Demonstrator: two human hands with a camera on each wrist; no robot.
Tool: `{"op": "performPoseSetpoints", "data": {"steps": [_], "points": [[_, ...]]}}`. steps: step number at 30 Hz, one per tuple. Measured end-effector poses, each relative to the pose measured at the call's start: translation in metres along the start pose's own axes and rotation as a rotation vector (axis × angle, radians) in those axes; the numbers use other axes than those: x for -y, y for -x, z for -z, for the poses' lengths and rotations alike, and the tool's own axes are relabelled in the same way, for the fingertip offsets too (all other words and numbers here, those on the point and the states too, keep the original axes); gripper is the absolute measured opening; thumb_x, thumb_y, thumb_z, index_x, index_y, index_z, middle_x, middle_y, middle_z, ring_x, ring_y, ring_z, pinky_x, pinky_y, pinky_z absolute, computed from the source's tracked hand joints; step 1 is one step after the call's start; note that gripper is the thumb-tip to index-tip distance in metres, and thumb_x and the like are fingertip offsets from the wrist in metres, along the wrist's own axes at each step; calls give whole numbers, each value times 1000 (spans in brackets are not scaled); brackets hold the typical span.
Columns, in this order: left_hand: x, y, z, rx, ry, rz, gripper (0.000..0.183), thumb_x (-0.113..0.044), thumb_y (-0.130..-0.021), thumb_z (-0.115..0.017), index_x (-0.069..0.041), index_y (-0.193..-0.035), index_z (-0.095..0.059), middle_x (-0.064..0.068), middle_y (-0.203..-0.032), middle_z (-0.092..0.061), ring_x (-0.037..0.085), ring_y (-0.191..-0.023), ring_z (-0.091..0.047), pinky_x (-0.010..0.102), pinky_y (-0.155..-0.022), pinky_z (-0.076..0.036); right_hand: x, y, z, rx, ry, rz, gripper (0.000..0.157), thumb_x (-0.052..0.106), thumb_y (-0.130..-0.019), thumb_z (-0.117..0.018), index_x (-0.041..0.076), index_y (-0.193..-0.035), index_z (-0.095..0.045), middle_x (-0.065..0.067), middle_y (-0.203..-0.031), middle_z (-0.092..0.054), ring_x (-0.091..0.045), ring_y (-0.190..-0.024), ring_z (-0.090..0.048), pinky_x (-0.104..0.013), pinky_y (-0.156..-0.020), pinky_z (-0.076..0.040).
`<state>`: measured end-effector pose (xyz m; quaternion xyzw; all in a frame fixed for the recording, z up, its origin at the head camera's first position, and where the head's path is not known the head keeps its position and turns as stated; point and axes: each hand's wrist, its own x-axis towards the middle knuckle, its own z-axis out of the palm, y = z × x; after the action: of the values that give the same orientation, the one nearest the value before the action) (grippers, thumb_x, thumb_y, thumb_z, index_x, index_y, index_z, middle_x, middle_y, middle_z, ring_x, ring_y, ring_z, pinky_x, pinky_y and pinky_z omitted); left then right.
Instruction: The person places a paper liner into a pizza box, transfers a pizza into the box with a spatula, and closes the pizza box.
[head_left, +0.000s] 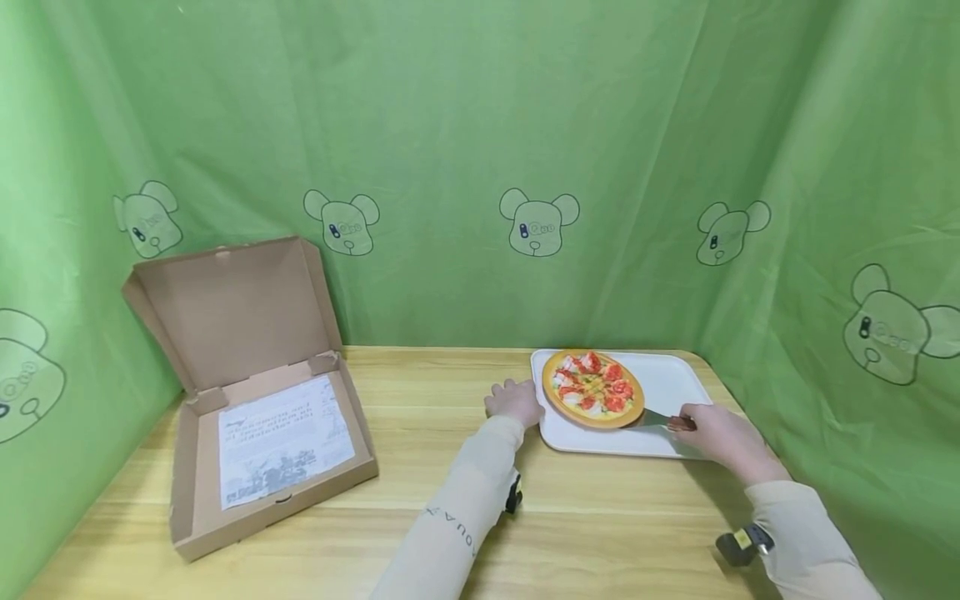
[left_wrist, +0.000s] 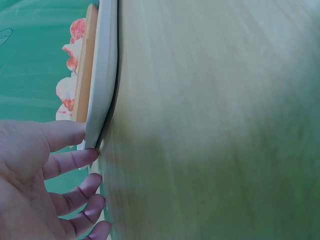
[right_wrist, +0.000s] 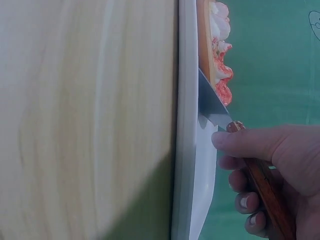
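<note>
Left grip point(head_left: 516, 402) in 2-digit pinch; right grip point(head_left: 722, 435) curled.

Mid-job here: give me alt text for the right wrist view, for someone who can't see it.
The right hand grips a brown-handled spatula, its metal blade at the edge of a pizza on a white tray. Wood-grain tabletop fills the picture's left side; green cloth lies beyond.

Green cloth point(head_left: 435, 108) hangs in loose creases on three sides, printed with outlined bear heads point(head_left: 536, 237) carrying what may be faint lettering point(head_left: 542, 227), hard to read. Below, a pale wood-grained table point(head_left: 420, 417) sits in soft, fairly even light.
</note>
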<state>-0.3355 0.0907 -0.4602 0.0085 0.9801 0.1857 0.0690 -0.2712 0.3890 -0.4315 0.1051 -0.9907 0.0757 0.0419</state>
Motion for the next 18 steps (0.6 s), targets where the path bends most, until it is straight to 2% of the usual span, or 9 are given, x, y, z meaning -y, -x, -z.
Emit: {"op": "performPoseSetpoints", "data": {"steps": [4,18], "points": [[0,0,0,-2,0,-2,38,-35,-84,-68,-25,-121,-63,7,-117,-60,27,-107,-52,42,-86,-47,0,2,1,-17,23,13,21,21,-84,-69,15,-71,-55,4,-64,-52,-13,-59,-43,-31,-50,-35],[-1,4,2,-9,-3,-9,37,-36,-84,-68,-24,-119,-64,7,-116,-61,27,-107,-52,42,-85,-47,-7,10,7,22,17,-12,24,25,-85,-69,18,-69,-53,5,-64,-49,-12,-60,-41,-29,-49,-32]]}}
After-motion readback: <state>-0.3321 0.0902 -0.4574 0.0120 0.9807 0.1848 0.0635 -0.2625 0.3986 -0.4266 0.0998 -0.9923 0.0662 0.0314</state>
